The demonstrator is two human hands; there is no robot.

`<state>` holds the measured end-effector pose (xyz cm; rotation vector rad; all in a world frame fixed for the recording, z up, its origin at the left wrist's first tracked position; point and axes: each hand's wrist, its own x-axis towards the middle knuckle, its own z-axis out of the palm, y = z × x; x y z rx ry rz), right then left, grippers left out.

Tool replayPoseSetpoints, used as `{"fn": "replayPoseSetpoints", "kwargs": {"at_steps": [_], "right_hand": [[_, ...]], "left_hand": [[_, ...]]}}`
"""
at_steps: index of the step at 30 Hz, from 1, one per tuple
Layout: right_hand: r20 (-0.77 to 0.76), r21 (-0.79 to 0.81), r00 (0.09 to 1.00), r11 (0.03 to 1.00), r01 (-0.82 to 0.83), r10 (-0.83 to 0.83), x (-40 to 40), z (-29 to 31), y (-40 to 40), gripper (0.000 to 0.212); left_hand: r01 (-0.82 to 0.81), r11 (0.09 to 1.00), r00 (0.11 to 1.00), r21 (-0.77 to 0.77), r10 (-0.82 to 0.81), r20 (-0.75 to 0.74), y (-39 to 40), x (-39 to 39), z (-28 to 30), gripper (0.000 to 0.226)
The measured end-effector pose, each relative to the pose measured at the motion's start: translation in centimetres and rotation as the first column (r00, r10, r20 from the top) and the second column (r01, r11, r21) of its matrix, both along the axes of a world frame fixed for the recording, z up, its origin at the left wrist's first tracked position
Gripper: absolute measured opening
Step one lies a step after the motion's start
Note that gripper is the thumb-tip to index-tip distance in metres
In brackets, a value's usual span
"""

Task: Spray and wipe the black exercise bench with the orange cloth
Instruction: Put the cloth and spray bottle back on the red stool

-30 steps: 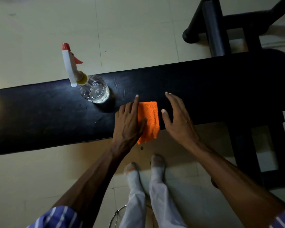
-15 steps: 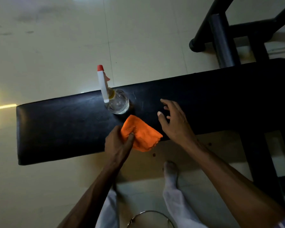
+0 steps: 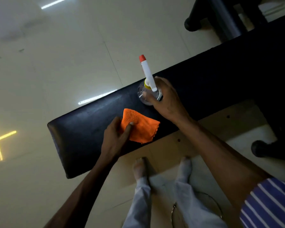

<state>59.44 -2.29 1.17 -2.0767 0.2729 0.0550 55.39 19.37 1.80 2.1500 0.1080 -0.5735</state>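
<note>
Left hand point(image 3: 116, 137) pinches one orange cloth point(image 3: 139, 128), lying on the near edge of the one black bench point(image 3: 82, 132) | right hand point(image 3: 165, 97) curls around one clear spray bottle point(image 3: 147, 94) standing at the far edge | risk: a loose grip could tip the bottle off that edge.
</note>
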Motion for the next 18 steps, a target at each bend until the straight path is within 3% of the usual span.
{"fn": "replayPoseSetpoints", "kwargs": {"at_steps": [5,8,13,18], "right_hand": [[0.125,-0.078,0.991,0.995,0.061,-0.051,-0.8,0.2,0.4,0.023],[0.097,-0.058,0.968,0.970,0.238,-0.232,-3.2,0.3,0.1,0.027],[0.078,0.033,0.883,0.886,0.462,-0.463,-10.2,1.1,-1.3,0.022],[0.088,-0.035,0.764,0.764,0.644,-0.639,-19.4,2.9,-2.6,0.022]], "left_hand": [[0.074,0.997,0.996,-0.029,-0.072,0.049,1.2,0.9,0.7,0.028],[0.135,0.989,0.990,-0.056,-0.132,0.054,1.1,0.6,0.9,0.025],[0.262,0.961,0.964,-0.091,-0.256,0.073,-1.2,-1.3,1.5,0.015],[0.422,0.894,0.907,-0.149,-0.415,0.073,-4.6,-5.0,2.5,0.021]]}}
